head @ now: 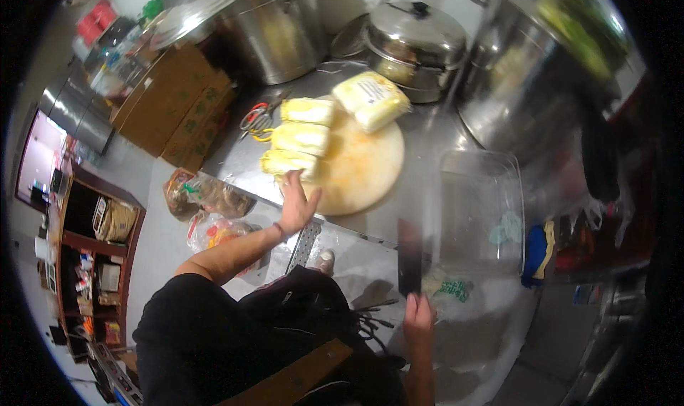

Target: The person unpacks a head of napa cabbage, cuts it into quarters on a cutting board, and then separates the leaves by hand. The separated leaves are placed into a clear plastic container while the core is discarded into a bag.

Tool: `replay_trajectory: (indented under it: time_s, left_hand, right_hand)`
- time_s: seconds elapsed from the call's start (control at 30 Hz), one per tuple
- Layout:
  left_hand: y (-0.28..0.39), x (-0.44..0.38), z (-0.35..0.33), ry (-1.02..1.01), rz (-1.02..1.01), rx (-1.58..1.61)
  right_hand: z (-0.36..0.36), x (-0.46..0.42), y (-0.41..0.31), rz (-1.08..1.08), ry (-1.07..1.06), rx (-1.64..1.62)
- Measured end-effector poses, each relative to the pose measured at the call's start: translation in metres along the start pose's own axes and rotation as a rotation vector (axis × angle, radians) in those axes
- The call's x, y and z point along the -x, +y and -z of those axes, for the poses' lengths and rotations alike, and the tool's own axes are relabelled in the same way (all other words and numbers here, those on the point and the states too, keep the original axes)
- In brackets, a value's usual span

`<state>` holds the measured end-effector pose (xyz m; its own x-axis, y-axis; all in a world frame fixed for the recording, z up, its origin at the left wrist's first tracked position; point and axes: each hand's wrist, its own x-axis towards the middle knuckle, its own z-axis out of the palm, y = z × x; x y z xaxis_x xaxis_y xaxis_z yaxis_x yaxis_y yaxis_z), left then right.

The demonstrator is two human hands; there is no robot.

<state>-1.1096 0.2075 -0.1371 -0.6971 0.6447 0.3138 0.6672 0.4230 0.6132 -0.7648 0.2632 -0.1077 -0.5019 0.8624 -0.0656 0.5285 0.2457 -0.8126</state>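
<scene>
Three pale yellow packages (299, 138), perhaps wrapped enoki mushrooms, lie in a row on the left part of a round white cutting board (368, 165). My left hand (298, 205) has its fingers spread at the lowest package, the fingertips touching or just over it. A larger pale yellow package in clear plastic with writing (371, 100) rests on the board's upper right edge. In my right hand (419, 315) is a dark, wide-bladed cleaver (410, 267), blurred, blade pointing away from me, right of the board. Red-handled scissors (256, 117) lie left of the packages.
A clear plastic tub (478, 213) stands right of the board. Behind are a tall steel stockpot (278, 37), a lidded steel pot (417, 48) and another big pot (513, 80). A cardboard box (171, 106) stands at the left; filled plastic bags (214, 197) are below the table's edge.
</scene>
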Motion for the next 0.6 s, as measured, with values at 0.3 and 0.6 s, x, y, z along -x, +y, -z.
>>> replay_trajectory:
  time_s: [0.3,0.6]
  left_hand:
    - [-0.083,-0.053,-0.009,0.15,0.66,0.382]
    - [-0.094,-0.084,0.002,0.072,0.465,0.408]
  right_hand:
    - [-0.112,-0.187,-0.126,0.569,-0.285,0.348]
    - [-0.165,-0.271,-0.156,0.644,-0.417,0.579]
